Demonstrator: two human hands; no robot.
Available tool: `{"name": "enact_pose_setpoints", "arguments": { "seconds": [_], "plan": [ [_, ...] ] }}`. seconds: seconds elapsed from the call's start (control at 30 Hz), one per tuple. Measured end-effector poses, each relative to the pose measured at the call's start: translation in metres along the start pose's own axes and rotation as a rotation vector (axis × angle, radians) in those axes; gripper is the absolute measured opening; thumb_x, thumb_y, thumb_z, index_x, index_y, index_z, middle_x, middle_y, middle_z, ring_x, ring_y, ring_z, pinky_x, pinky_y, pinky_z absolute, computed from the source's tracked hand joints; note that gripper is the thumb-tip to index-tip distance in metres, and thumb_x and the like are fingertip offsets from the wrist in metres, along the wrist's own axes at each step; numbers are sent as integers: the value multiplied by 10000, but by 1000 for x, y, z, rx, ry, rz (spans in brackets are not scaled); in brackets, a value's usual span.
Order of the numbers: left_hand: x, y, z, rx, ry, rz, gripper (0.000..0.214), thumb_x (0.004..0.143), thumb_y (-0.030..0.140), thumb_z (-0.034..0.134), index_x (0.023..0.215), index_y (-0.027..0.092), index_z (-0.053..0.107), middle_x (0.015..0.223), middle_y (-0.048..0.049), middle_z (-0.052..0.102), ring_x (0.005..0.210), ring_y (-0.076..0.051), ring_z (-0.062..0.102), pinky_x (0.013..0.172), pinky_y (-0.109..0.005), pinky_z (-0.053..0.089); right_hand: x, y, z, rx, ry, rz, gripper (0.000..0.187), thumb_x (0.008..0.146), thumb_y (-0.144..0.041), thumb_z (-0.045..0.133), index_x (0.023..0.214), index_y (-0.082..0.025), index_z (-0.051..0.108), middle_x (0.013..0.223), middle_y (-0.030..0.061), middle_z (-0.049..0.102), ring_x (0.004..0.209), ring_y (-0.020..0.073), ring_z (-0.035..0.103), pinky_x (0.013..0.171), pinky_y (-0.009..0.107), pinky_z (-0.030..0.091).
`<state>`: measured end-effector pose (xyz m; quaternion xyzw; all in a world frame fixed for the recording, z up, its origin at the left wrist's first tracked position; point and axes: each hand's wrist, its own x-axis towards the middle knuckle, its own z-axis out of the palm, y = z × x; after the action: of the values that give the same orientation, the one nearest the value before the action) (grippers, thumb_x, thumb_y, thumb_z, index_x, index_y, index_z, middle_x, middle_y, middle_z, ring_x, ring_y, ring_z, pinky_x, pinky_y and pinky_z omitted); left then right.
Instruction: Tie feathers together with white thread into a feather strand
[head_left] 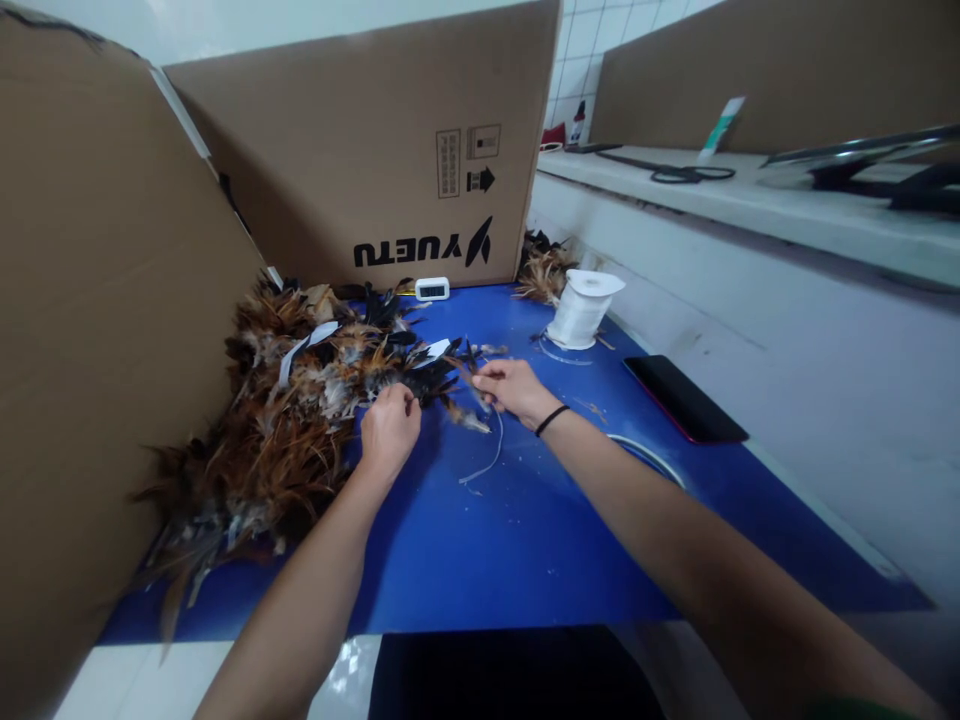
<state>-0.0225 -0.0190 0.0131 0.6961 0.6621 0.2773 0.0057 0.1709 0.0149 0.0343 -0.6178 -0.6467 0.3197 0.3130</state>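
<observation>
A large pile of brown, black and grey feathers [292,400] covers the left side of the blue table [510,560]. At the pile's right edge my left hand [391,425] is closed, fingers curled in; what it pinches, if anything, is hidden. My right hand [514,390], with a black band on the wrist, pinches a brown feather [466,374] between thumb and fingers. Just below it, a loose feather [466,416] with a pale quill lies on the table beside a thin clear cord [491,462]. White paper strips [433,352] lie among the dark feathers.
Cardboard panels [337,150] wall off the left and back. A white spool [583,310], a small digital display [432,289] and more feathers [544,270] stand toward the back. A phone [684,398] lies at right. Scissors [691,174] and a tube [721,130] are on the ledge.
</observation>
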Motion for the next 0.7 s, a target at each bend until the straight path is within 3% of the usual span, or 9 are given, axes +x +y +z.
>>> {"name": "enact_pose_setpoints", "arguments": {
  "seconds": [0.1,0.17,0.3,0.43,0.6,0.7],
  "plan": [
    [-5,8,2,-273,-19,80,146,819,242,484,785,182,612,819,-50,646,756,-153,599,715,-256,438,-13,-1,-1,486,-68,92,77,737,-207,617,699,-149,582,515,-30,529,438,67,457,382,179,331],
    [-10,15,5,-468,-110,65,171,821,284,494,795,177,624,740,-35,644,676,-138,597,649,-242,443,-21,0,-1,660,-98,127,96,696,-193,644,665,-146,566,495,-35,517,431,62,443,369,172,312],
    [-21,30,9,-761,-360,-133,289,793,424,541,881,163,629,497,28,550,398,-87,471,435,-207,357,-31,2,2,773,-138,140,124,676,-211,652,656,-151,546,482,-39,519,429,63,454,367,172,297],
    [-27,42,4,-884,-518,-263,340,733,462,609,862,147,623,463,44,534,300,-42,332,333,-187,245,-38,2,7,799,-149,168,140,668,-216,660,644,-153,537,484,-48,517,411,51,437,368,173,289],
    [-26,44,3,-985,-567,-327,305,711,428,635,724,126,603,453,29,523,314,-33,361,308,-155,212,-41,1,9,776,-154,188,114,687,-187,644,658,-152,540,484,-54,510,404,49,437,365,172,294],
    [-26,41,5,-1060,-549,-346,305,692,419,657,723,127,573,577,-8,596,367,-53,471,298,-143,239,-41,2,8,794,-143,186,160,716,-223,633,627,-157,516,477,-46,510,407,55,443,360,173,288]
  ]
}}
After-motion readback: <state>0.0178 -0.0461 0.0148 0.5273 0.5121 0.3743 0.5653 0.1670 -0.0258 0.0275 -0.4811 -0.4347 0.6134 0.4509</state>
